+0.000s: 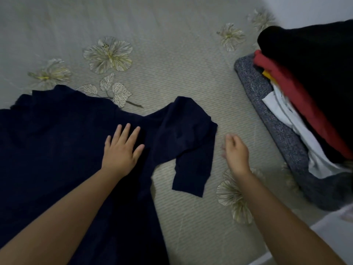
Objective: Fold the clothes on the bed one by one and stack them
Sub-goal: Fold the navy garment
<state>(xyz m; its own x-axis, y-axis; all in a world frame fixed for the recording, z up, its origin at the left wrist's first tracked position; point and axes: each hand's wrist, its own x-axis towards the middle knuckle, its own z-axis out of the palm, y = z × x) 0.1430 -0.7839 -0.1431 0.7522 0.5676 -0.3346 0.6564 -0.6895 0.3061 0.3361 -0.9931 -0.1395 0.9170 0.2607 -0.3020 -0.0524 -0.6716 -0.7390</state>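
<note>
A dark navy long-sleeved garment lies spread over the left half of the bed. One sleeve is bent and points down toward me. My left hand rests flat on the garment's body near that sleeve, fingers straight and spread. My right hand hovers over the bare bedspread just right of the sleeve, fingers loosely curled and slightly blurred, holding nothing. A stack of folded clothes sits at the right: black on top, then red, a bit of yellow, white, and grey at the bottom.
The bedspread is pale grey-green with embroidered flowers. The bed's edge runs along the lower right corner, close to the stack. A white wall shows at the top right.
</note>
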